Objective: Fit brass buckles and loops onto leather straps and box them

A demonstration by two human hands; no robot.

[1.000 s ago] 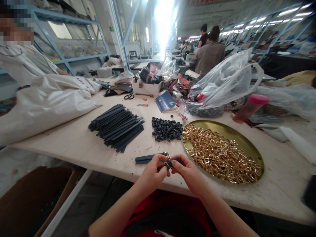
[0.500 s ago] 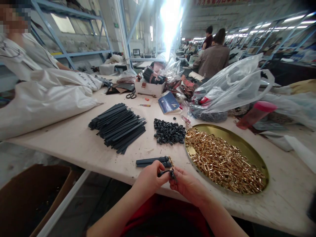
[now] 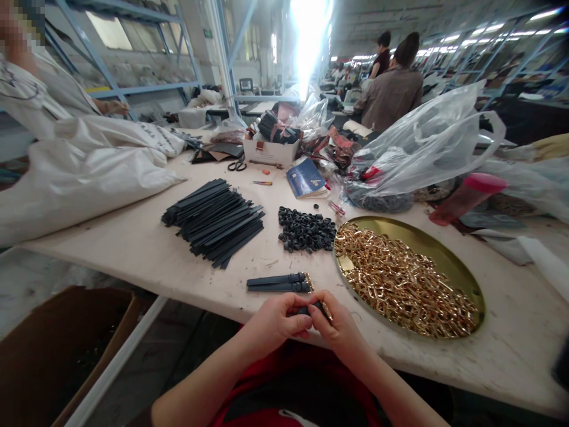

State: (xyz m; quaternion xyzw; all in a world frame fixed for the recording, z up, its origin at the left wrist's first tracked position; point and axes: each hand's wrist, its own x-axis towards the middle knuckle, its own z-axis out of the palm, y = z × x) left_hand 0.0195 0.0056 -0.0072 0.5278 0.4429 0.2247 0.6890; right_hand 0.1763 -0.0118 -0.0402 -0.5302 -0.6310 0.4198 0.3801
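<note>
At the table's near edge, my left hand [image 3: 284, 316] and my right hand [image 3: 334, 323] meet, both closed on one dark strap [image 3: 316, 307]. A gold buckle [image 3: 328, 311] shows at the strap's end, beside my right fingers. Much of the strap is hidden by my fingers. Just beyond my hands lie a few finished-looking straps [image 3: 273, 283] with gold buckles, side by side. Farther off sit a heap of small dark loops [image 3: 306, 230] and, to its left, a pile of flat dark strips [image 3: 216, 222].
A round gold tray [image 3: 438, 240] heaped with gold buckles [image 3: 404, 284] stands on the right. Behind are a blue booklet [image 3: 306, 178], scissors [image 3: 237, 166], a white box [image 3: 271, 154], a plastic bag [image 3: 413, 154] and a pink-lidded bottle [image 3: 466, 198]. A white sack [image 3: 89, 178] and another person [image 3: 48, 89] are at left.
My fingers have closed further round the strap, and the gold buckle now shows beside my right hand. The view has tilted slightly. At left, the other person's hand has come into sight.
</note>
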